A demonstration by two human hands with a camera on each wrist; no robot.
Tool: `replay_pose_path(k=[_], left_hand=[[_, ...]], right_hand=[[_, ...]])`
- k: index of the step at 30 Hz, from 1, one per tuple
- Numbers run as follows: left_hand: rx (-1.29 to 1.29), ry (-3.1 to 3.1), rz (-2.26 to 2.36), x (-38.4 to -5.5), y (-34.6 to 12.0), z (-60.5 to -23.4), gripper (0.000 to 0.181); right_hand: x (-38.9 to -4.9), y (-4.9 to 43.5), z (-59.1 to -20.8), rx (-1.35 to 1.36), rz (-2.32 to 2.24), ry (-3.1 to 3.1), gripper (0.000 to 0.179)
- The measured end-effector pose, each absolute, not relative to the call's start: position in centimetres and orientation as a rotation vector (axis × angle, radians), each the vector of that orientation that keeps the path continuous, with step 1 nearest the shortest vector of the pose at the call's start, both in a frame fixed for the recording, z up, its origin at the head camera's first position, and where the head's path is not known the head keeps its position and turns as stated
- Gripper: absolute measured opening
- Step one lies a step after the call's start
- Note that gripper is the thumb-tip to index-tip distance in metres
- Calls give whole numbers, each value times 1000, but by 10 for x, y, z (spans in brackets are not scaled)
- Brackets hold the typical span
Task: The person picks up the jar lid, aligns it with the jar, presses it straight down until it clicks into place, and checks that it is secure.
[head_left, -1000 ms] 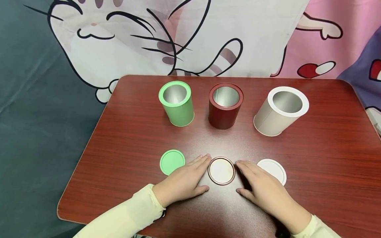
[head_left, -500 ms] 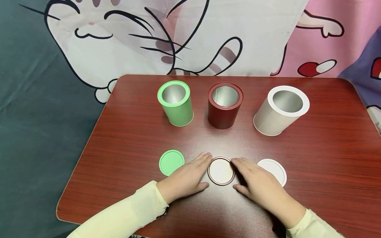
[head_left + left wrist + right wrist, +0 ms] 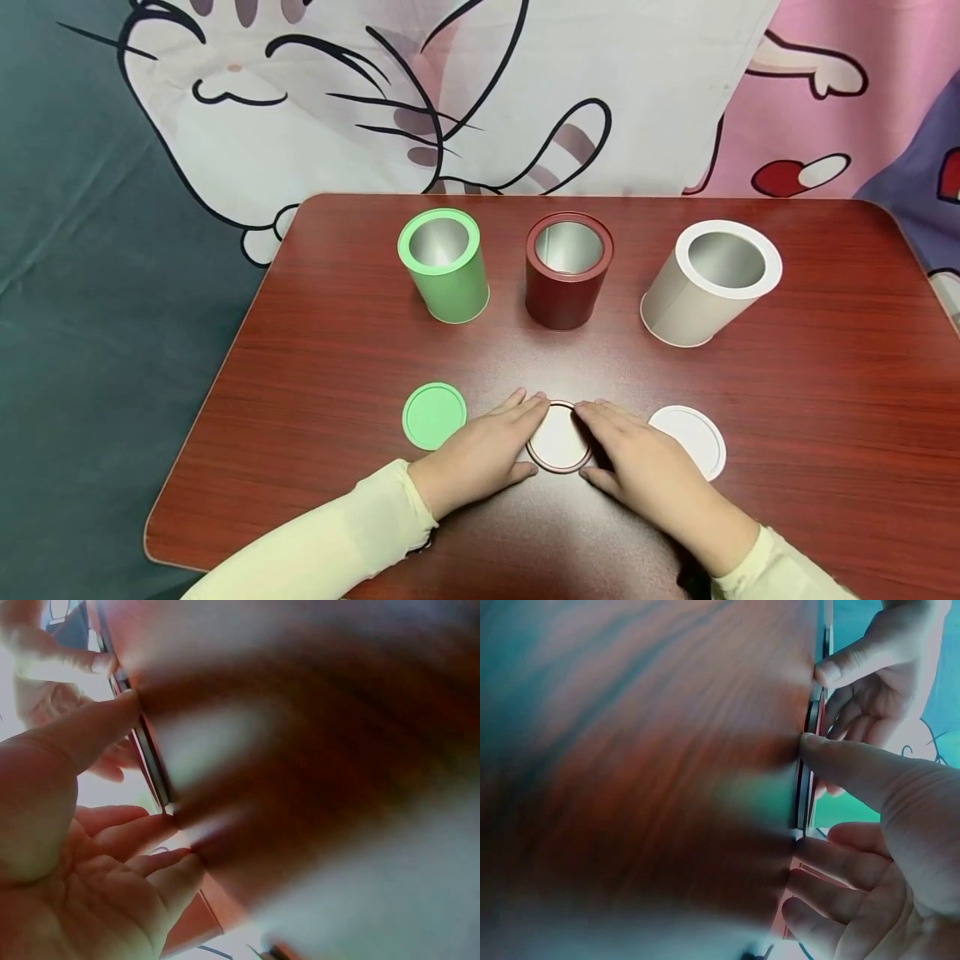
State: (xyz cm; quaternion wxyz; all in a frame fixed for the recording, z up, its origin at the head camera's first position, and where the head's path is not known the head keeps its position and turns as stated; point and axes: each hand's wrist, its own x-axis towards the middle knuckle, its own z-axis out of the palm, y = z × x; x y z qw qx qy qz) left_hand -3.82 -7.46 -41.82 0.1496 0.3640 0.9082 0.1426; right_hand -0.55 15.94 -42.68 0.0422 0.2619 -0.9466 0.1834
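Observation:
A round lid (image 3: 558, 438) with a dark red rim and a bright, glaring top lies flat on the table between the two hands. My left hand (image 3: 482, 452) touches its left side, fingers extended forward and thumb apart. From the other side my right hand (image 3: 647, 457) has its fingertips over the lid's upper right rim and its thumb near the lower right. In the left wrist view the lid's edge (image 3: 152, 761) shows as a thin dark strip by the thumb and fingers. The right wrist view shows the same lid edge-on (image 3: 805, 796), close to the right thumb.
Behind the hands stand a green can (image 3: 453, 287), a dark red can (image 3: 562, 296) and a white can (image 3: 686, 304), all with open tops. A green lid (image 3: 434, 415) lies left of the left hand; a white lid (image 3: 693, 437) is partly behind the right hand. The table (image 3: 300, 433) is reddish brown.
Both hands have moved inward, from beside the red-rimmed lid to its rim, the right one reaching it first. The lid and the cans have stayed in place.

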Motion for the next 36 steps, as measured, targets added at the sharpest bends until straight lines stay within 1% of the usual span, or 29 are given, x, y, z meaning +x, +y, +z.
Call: replay_pose_path(k=[7, 14, 36], left_hand=[[1052, 2638, 362, -38, -70, -416, 78], [1111, 2649, 337, -38, -71, -414, 76], [1076, 2603, 543, -33, -78, -413, 76]], right_hand=[[-7, 158, -424, 786, 567, -2906, 70], [-6, 160, -422, 783, 621, -2908, 72], [-4, 173, -428, 867, 790, -2815, 73]])
